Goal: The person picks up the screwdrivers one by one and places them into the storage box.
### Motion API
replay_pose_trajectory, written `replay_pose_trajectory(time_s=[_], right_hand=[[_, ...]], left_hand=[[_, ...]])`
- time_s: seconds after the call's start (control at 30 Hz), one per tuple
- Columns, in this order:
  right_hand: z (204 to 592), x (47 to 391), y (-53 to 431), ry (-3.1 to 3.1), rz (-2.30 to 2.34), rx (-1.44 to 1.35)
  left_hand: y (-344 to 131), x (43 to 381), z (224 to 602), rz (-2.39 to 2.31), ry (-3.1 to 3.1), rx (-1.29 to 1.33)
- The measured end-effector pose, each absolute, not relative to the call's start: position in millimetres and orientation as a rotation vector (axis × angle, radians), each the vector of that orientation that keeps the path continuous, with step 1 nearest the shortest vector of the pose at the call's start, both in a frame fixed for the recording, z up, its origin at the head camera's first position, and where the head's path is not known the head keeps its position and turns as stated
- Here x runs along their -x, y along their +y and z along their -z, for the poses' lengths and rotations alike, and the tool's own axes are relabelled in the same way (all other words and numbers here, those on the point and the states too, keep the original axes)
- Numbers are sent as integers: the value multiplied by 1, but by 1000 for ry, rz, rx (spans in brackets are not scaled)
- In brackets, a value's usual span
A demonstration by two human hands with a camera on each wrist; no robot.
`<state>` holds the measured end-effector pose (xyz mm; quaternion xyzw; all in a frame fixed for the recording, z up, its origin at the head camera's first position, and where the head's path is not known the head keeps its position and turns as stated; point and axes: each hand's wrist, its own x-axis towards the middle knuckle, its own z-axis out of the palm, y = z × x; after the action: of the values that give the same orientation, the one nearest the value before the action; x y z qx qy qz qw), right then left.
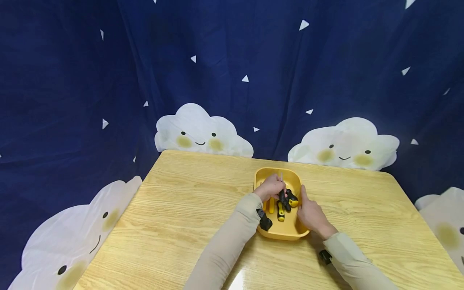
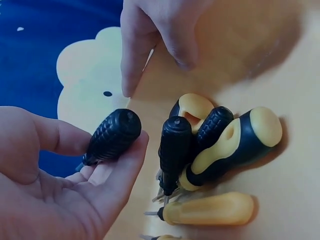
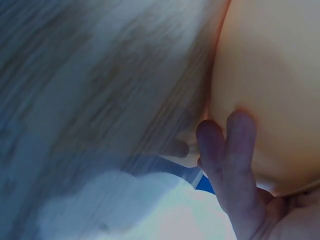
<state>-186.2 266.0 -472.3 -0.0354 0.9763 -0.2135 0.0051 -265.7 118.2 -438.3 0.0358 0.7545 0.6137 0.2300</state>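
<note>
My left hand (image 1: 271, 187) pinches a screwdriver (image 2: 112, 135) by its black ribbed handle, over the inside of a yellow plastic bin (image 1: 280, 237). The screwdriver's metal shaft points toward the bin's far side in the head view. Below it in the bin lie another black-handled screwdriver (image 2: 175, 145), a stubby yellow-and-black screwdriver (image 2: 262, 127) and a slim yellow-handled one (image 2: 212, 209), among several such tools. My right hand (image 1: 313, 215) holds the bin's right wall, its fingers (image 3: 240, 145) against the outside and its thumb over the rim.
The bin stands on a light wooden table (image 1: 203, 189), toward its far edge. A dark blue curtain (image 1: 224, 48) with white triangles and cloud shapes (image 1: 199, 129) hangs behind and beside the table. A black strap (image 1: 264, 220) sits round the left wrist.
</note>
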Motion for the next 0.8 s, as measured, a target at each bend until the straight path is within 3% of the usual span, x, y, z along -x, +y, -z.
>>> replay_pose_trajectory(time_s=[0.8], right_hand=[[471, 186, 264, 3054, 649, 99]], left_hand=[[120, 277, 450, -1324, 2343, 1]])
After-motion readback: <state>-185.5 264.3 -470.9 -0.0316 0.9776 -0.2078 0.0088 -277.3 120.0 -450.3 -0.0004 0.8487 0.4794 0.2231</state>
